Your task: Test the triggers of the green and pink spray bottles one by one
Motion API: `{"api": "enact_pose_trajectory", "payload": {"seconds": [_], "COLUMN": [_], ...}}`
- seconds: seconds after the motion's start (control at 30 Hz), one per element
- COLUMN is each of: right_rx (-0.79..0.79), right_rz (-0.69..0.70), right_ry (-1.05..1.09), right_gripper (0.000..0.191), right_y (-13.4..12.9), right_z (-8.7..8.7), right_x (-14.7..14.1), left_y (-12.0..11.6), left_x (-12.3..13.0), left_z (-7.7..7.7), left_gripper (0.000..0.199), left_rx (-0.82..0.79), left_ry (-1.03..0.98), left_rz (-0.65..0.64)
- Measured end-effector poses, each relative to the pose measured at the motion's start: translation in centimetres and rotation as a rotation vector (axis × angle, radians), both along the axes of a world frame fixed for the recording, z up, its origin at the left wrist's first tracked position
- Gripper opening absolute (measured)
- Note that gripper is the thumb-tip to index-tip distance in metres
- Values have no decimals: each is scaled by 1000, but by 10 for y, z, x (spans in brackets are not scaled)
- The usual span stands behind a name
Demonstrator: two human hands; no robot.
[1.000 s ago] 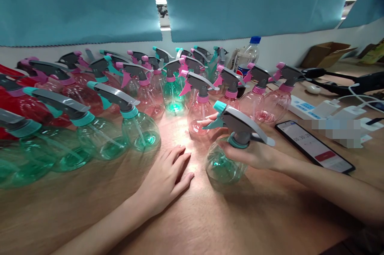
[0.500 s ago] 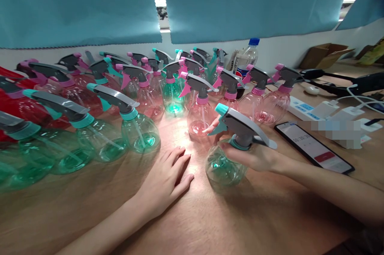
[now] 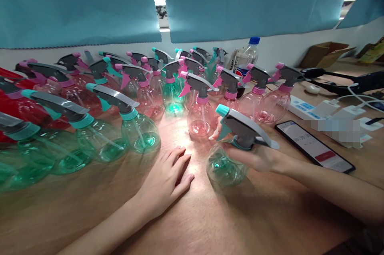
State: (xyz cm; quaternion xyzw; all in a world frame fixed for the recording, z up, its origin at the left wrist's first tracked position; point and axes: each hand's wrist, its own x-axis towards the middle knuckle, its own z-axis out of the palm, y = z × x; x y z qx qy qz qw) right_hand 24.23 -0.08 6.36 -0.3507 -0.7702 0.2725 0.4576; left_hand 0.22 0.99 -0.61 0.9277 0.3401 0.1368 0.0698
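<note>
My right hand (image 3: 250,157) is wrapped round the neck of a green spray bottle (image 3: 225,169) with a grey and teal spray head, at the centre right. Some of its fingers are hidden behind the bottle. Flat on the wooden table (image 3: 192,223), my left hand (image 3: 166,175) holds nothing, its fingers a little apart. To its left stands another green spray bottle (image 3: 141,135) in a row of similar ones. A pink spray bottle (image 3: 200,121) stands just behind the held bottle.
Several more pink and green spray bottles crowd the back. A phone (image 3: 315,147) lies at the right, beside a white power strip (image 3: 304,107) with cables. A blue-capped drink bottle (image 3: 250,55) and a cardboard box (image 3: 322,55) stand farther back.
The green bottle in my right hand has shifted very slightly right, and the fingers behind its spray head have moved a little. My left hand is unmoved.
</note>
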Motion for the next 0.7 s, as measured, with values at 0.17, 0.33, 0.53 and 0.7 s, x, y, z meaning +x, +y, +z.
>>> {"api": "enact_pose_trajectory", "payload": {"seconds": [0.17, 0.33, 0.53, 0.7], "right_rx": [4, -131, -75, -47], "right_rz": [11, 52, 39, 49], "right_ry": [6, 12, -14, 2], "right_gripper": [19, 39, 41, 43], "right_y": [0, 1, 1, 3], "right_z": [1, -1, 3, 3], "right_x": [0, 0, -5, -5], "left_y": [0, 0, 0, 0], "left_x": [0, 0, 0, 0], "left_z": [1, 1, 0, 1], "left_gripper": [35, 35, 36, 36], "left_rx": [-11, -11, -1, -7], "left_ry": [-1, -4, 11, 4], "left_rz": [-1, 0, 1, 0]}}
